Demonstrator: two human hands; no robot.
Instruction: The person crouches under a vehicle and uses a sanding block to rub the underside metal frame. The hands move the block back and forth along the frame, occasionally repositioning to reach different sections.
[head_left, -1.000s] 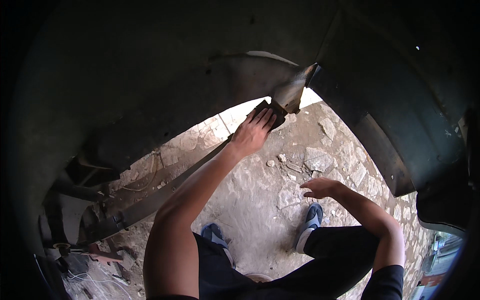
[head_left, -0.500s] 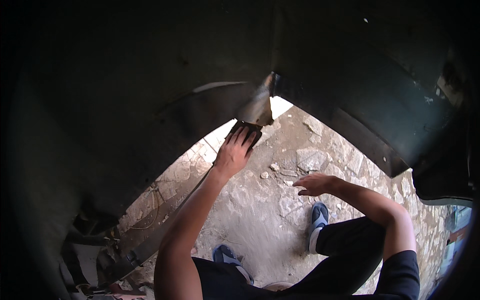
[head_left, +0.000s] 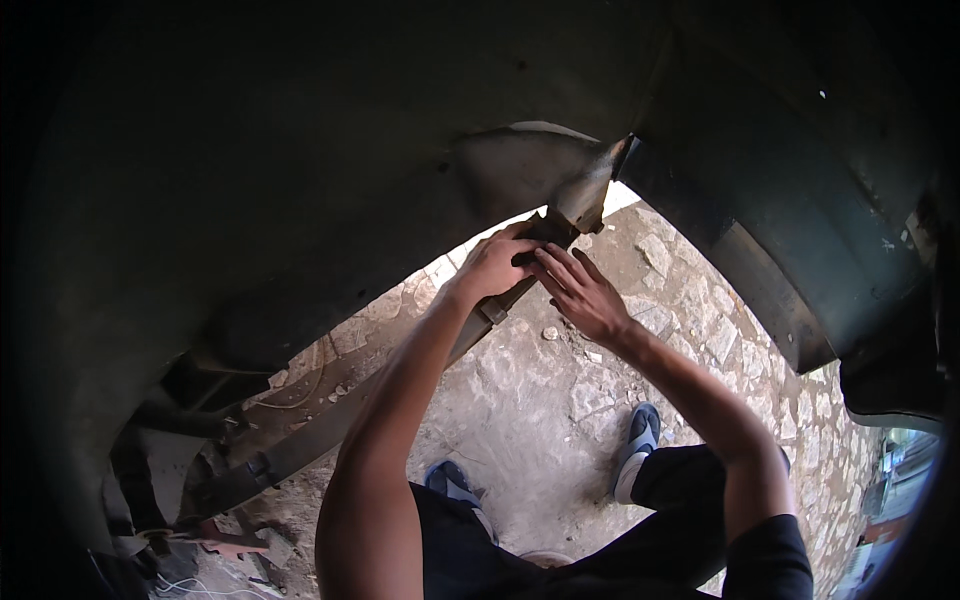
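A dark flat metal piece (head_left: 552,232) sits against the lower end of a bent, rust-edged metal bracket (head_left: 583,197) on a large dark panel overhead. My left hand (head_left: 490,265) grips the piece from its left side, fingers curled at its edge. From the right, my right hand (head_left: 588,298) reaches up with fingers stretched out, their tips touching or very near the same piece. A long metal bar (head_left: 330,420) slants from the lower left up behind my left forearm; whether it joins the piece is hidden by my hands.
The dark curved panel (head_left: 350,200) arches low over both arms, with a jagged lower edge on the right (head_left: 790,310). Broken stone paving (head_left: 710,330) and dusty ground lie below, with my shoes (head_left: 643,430) on it. Parts and a white cable (head_left: 205,588) lie at lower left.
My right hand has come up and left from above the ground to the dark piece. My left hand has shifted its hold to the piece's left side. The view has moved too.
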